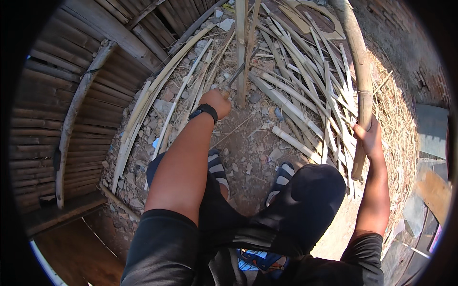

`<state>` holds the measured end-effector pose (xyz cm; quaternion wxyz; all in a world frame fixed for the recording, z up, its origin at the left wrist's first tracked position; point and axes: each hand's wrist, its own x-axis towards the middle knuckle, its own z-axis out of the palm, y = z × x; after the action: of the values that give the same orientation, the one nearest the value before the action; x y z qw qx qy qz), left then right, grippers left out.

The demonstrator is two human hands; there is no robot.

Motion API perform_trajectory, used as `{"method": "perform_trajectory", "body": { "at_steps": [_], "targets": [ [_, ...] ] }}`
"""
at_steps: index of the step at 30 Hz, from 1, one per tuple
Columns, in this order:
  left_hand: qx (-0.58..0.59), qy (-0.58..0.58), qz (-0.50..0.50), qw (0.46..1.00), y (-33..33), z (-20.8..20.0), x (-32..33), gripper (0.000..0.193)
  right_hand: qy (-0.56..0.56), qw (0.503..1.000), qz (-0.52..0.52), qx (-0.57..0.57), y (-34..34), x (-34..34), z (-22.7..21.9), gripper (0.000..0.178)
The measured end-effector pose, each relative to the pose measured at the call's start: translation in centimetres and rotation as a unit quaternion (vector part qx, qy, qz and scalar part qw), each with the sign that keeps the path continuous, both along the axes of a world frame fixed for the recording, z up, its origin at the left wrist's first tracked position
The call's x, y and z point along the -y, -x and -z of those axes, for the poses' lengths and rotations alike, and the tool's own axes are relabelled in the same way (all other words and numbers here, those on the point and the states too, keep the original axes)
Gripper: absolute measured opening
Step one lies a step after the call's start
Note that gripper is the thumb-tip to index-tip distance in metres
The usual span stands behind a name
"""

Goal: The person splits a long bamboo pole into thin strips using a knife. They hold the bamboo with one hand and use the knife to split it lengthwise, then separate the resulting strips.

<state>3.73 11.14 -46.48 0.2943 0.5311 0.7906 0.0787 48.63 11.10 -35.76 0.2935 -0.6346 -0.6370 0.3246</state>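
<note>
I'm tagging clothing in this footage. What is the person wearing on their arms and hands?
Both hands are bare, no gloves. The left hand has a black watch strapped at the wrist. The right hand wears nothing. Both forearms are uncovered; short black sleeves end above the elbows.

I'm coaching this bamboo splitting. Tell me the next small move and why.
Probably press the blade further down the upright split strip: the left hand has its grip closed at the handle, the blade meets the strip, and the right hand steadies the thick bamboo pole.

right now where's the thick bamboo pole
In the head view, on the right: the thick bamboo pole stands gripped by the right hand, beside the split bamboo strips.
</note>
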Motion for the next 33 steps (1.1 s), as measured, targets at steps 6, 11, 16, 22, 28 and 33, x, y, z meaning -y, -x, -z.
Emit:
{"method": "perform_trajectory", "body": {
  "at_steps": [6,11,16,22,28,33],
  "targets": [
    [0.008,-0.007,-0.019,1.0,-0.2,0.2,-0.1,0.047,-0.001,0.997,-0.027,-0.077,0.8,-0.8,2.8,0.028],
    [-0.01,0.035,0.002,0.999,-1.4,0.1,-1.0,0.049,0.21,0.968,-0.129,0.039,0.6,1.6,10.9,0.047],
    [-0.02,0.014,-0.002,1.0,-1.6,1.1,-0.8,0.048,0.232,0.964,-0.125,0.04,0.9,2.8,12.0,0.046],
    [-0.02,-0.005,-0.015,1.0,-1.1,2.3,0.0,0.047,0.142,0.987,-0.074,0.027,-0.4,1.4,4.9,0.038],
    [-0.003,-0.001,-0.022,1.0,-1.3,2.2,0.2,0.048,0.011,0.999,-0.016,-0.027,-0.3,-1.1,0.3,0.03],
    [-0.009,0.008,-0.021,1.0,-1.3,2.8,-0.1,0.047,0.058,0.99,-0.087,-0.09,0.4,-1.1,5.5,0.026]
  ]
}}
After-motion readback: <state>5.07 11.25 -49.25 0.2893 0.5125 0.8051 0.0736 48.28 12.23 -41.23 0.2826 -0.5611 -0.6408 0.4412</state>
